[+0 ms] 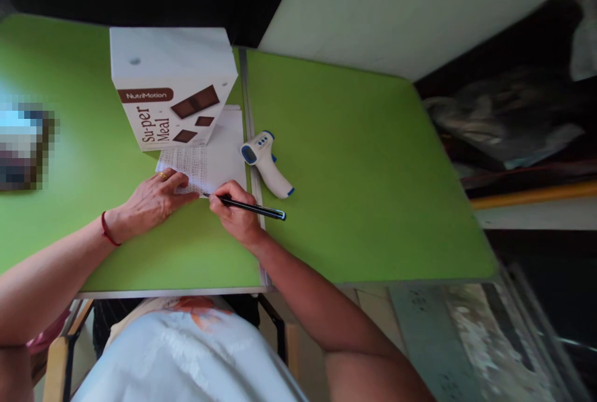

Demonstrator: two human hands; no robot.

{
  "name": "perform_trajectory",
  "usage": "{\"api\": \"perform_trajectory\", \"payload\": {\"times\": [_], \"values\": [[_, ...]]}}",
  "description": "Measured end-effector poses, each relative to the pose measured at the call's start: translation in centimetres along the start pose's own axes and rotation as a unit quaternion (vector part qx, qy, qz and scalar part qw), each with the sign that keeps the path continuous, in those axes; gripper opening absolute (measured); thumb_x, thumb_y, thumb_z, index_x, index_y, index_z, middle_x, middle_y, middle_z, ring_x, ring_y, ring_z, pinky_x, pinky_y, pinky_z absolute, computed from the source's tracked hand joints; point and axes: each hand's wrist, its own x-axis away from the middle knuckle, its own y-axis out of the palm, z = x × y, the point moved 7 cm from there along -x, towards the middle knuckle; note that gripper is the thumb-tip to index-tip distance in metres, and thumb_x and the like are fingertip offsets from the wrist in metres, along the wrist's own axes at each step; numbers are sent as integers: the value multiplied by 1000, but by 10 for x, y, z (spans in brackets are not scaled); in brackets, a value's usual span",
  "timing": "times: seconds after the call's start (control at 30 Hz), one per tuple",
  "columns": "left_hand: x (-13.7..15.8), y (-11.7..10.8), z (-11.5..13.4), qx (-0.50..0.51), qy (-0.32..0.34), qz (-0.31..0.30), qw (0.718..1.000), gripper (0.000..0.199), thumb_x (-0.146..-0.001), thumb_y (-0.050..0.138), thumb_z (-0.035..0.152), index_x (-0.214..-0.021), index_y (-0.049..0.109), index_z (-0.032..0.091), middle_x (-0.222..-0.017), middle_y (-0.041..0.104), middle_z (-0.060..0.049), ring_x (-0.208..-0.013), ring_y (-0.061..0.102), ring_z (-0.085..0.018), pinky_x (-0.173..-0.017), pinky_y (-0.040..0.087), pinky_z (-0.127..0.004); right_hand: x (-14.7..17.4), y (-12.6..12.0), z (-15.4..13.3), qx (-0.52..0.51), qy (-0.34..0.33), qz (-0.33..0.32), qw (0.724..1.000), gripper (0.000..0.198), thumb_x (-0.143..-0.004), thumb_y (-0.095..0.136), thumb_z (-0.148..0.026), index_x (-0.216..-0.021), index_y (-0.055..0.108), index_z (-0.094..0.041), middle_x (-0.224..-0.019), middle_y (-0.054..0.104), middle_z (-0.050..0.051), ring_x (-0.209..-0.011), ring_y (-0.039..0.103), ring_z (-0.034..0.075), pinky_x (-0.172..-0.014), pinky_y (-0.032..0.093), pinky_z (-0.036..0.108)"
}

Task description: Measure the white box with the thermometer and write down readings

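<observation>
My right hand (237,215) grips a black pen (256,207), its tip on the lower edge of a white sheet of paper (226,153). Rows of handwriting cover the sheet's left part, while its right part looks blank. My left hand (163,195) lies flat across the lower left of the paper, fingers stretched out, a ring on one finger. Behind the paper stands a white box (175,91) marked "NutriMotion Su-per Meal", hiding some of the sheet. Just right of the paper lies a white and blue infrared thermometer (265,162).
The green table (364,172) has a seam running just right of the paper. A blurred-out framed object (23,147) is at the far left. A shelf with a yellow-edged board (536,195) and bundled cloth or bags stands at the right. A pale wall (364,10) rises behind.
</observation>
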Motion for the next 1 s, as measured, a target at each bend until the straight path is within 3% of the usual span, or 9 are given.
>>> {"api": "perform_trajectory", "payload": {"times": [0.27,0.57,1.0], "values": [[-1,0,0,-6,-2,-5,1000,36,-106,43,16,-127,72,24,-107,63,-11,-93,54,-23,-77,51,-31,0,1,-3,-3,-32,-5,999,16,-89,62,-31,-77,53,-26,-61,58,-5,-53,52,13,-55,43,25],[0,-3,1,-7,14,23,1000,37,-107,41,17,-125,73,21,-106,63,-12,-91,54,-24,-75,52,-33,0,1,0,3,-22,-5,1000,19,-89,60,-36,-75,52,-26,-60,58,-5,-52,51,13,-54,43,25],[1,3,-2,-3,1,-5,1000,36,-105,46,17,-130,71,25,-109,62,-11,-95,54,-23,-78,52,-31,1,1,1,14,-16,-2,1000,20,-91,59,-36,-76,51,-26,-61,56,-5,-54,51,13,-56,44,26]]}}
